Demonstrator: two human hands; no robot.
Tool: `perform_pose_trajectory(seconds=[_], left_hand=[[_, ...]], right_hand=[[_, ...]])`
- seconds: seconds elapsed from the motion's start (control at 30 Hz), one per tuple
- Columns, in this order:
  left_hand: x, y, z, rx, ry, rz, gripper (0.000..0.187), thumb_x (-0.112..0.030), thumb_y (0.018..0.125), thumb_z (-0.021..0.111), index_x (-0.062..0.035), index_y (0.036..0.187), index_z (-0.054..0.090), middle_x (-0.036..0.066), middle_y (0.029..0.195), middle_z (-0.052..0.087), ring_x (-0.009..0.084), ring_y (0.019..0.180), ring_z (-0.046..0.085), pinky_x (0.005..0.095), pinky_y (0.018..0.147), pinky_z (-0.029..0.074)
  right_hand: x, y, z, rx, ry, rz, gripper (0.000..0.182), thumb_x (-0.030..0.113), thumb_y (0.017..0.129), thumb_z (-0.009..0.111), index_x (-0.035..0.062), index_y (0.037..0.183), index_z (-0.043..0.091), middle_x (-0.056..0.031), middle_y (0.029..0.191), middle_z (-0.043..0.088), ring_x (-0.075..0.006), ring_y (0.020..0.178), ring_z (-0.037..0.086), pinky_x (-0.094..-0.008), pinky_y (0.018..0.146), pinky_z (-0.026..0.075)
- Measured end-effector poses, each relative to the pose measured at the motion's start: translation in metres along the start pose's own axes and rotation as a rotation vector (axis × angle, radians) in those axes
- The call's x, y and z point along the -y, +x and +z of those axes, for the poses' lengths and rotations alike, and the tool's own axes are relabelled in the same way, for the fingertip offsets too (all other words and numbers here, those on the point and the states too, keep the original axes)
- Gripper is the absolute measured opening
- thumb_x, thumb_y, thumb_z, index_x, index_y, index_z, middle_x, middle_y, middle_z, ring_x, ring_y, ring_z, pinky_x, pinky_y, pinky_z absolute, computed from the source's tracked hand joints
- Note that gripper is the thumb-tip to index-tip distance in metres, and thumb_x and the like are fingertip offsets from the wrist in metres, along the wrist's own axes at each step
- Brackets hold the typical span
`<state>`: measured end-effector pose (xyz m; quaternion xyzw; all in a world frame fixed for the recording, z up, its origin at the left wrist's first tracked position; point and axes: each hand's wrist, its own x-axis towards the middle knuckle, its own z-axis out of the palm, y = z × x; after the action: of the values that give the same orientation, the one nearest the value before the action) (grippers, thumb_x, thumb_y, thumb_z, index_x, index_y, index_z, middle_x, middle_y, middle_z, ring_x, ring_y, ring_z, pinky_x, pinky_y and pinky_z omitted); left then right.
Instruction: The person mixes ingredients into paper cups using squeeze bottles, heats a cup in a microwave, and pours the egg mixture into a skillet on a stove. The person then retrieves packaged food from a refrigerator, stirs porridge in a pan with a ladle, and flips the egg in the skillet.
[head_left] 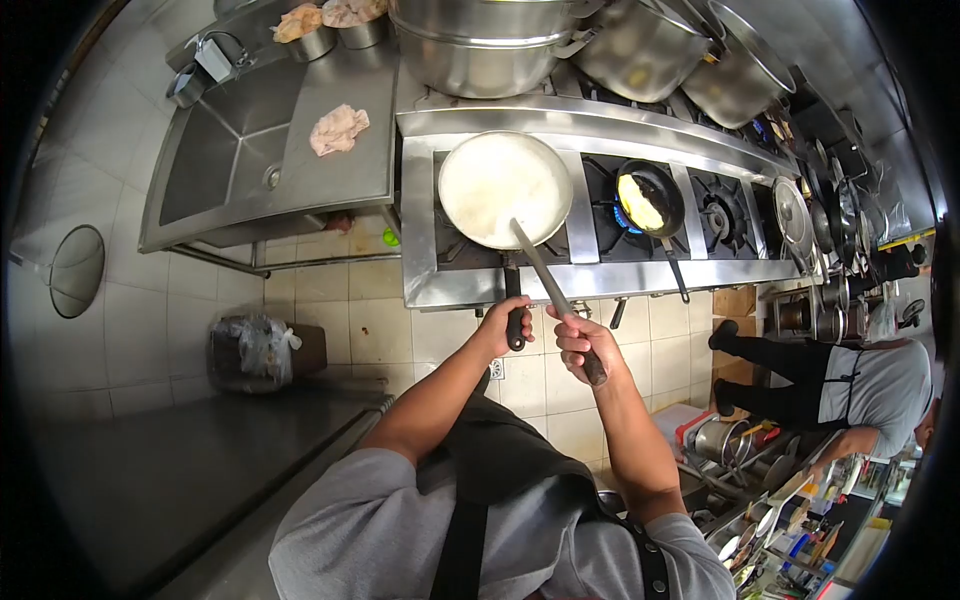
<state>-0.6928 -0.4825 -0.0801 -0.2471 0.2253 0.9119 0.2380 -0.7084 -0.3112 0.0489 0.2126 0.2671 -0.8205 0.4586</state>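
My left hand (501,326) is closed around the black handle of a wide frying pan (446,205) on the left burner. Creamy white liquid (505,180) covers the pan's inside. My right hand (588,347) grips a long-handled utensil (541,268), slanting up and left, its far end in the liquid. The kind of its head is hidden there. To the right, a small black frying pan (668,190) sits over a blue flame, holding a folded yellow omelette-like piece (640,203); neither hand touches it.
Large steel pots (480,60) stand behind the stove (480,290). A crumpled cloth (339,130) lies on the counter beside the sink (230,130). A bin (255,350) with a plastic bag stands at lower left. Another person (860,385) works at the right near shelves of cookware.
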Motion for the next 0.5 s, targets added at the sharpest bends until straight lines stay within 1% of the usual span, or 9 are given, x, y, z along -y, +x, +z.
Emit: perform_pose_trajectory(seconds=[0.03,0.07,0.1,0.13,0.2,0.23,0.3,0.37,0.5], left_hand=[[-0.003,-0.001,0.002,-0.020,0.004,0.017,0.018,-0.020,0.083,0.065,-0.0108,0.077,0.050,0.000,0.055,0.048,0.0136,0.042,0.047,0.0325,0.042,0.042],[-0.005,-0.003,0.005,-0.040,0.009,0.033,0.019,-0.019,0.083,0.065,-0.0105,0.078,0.050,0.000,0.055,0.048,0.0135,0.041,0.047,0.0320,0.041,0.041],[-0.003,-0.005,0.011,-0.136,0.276,0.173,0.018,-0.013,0.081,0.065,-0.0088,0.077,0.048,0.001,0.054,0.048,0.0129,0.038,0.045,0.0302,0.037,0.038],[-0.001,-0.004,0.009,-0.176,0.355,0.222,0.018,-0.011,0.080,0.065,-0.0082,0.077,0.048,0.001,0.054,0.048,0.0125,0.038,0.044,0.0297,0.036,0.037],[0.000,-0.003,0.007,-0.250,0.519,0.323,0.018,-0.007,0.078,0.064,-0.0071,0.076,0.046,0.002,0.053,0.047,0.0119,0.036,0.044,0.0288,0.034,0.035],[-0.004,-0.006,0.005,-0.251,0.564,0.296,0.016,-0.003,0.077,0.062,-0.0057,0.079,0.046,0.002,0.051,0.046,0.0120,0.036,0.044,0.0291,0.034,0.035],[-0.009,-0.015,0.002,-0.238,0.586,0.297,0.017,-0.003,0.076,0.061,-0.0049,0.082,0.045,0.002,0.051,0.046,0.0124,0.036,0.043,0.0291,0.034,0.035],[-0.008,-0.019,-0.008,-0.219,0.613,0.283,0.021,-0.002,0.076,0.060,-0.0038,0.088,0.044,0.003,0.051,0.046,0.0134,0.035,0.043,0.0294,0.034,0.034],[-0.007,-0.048,-0.007,-0.160,0.659,0.254,0.020,0.000,0.075,0.060,-0.0033,0.087,0.044,0.004,0.051,0.046,0.0141,0.034,0.042,0.0302,0.035,0.035]], right_hand=[[-0.003,-0.002,0.001,0.030,0.031,0.001,0.030,0.014,0.094,0.051,0.0011,0.121,0.048,0.0042,0.066,0.043,-0.0011,0.043,0.038,-0.0180,0.034,0.037],[-0.007,-0.004,0.003,0.019,-0.010,-0.019,0.029,0.014,0.093,0.052,0.0017,0.120,0.047,0.0045,0.066,0.042,-0.0009,0.044,0.037,-0.0176,0.034,0.036],[-0.010,-0.008,0.008,0.006,-0.052,-0.038,0.028,0.014,0.093,0.052,0.0023,0.118,0.047,0.0048,0.066,0.041,-0.0006,0.044,0.036,-0.0171,0.034,0.036],[-0.013,-0.012,0.012,-0.006,-0.094,-0.057,0.027,0.014,0.092,0.053,0.0029,0.116,0.047,0.0051,0.066,0.040,-0.0003,0.044,0.036,-0.0167,0.034,0.035],[-0.015,-0.019,0.015,-0.052,-0.219,-0.107,0.031,0.013,0.092,0.053,0.0011,0.119,0.045,0.0034,0.065,0.041,-0.0032,0.044,0.036,-0.0191,0.034,0.036],[-0.016,-0.022,0.016,-0.074,-0.290,-0.133,0.033,0.013,0.092,0.053,0.0006,0.120,0.045,0.0029,0.065,0.041,-0.0041,0.044,0.037,-0.0200,0.035,0.037],[-0.018,-0.029,0.013,-0.129,-0.434,-0.189,0.035,0.011,0.090,0.055,-0.0013,0.121,0.045,0.0007,0.064,0.043,-0.0067,0.044,0.040,-0.0228,0.036,0.038],[-0.020,-0.039,0.014,-0.236,-0.564,-0.224,0.033,0.010,0.089,0.055,-0.0015,0.119,0.047,0.0007,0.063,0.044,-0.0063,0.042,0.040,-0.0227,0.035,0.039],[-0.027,-0.068,0.011,-0.368,-0.898,-0.294,0.029,0.009,0.087,0.058,-0.0018,0.113,0.051,-0.0007,0.061,0.048,-0.0079,0.046,0.047,-0.0255,0.039,0.040]])
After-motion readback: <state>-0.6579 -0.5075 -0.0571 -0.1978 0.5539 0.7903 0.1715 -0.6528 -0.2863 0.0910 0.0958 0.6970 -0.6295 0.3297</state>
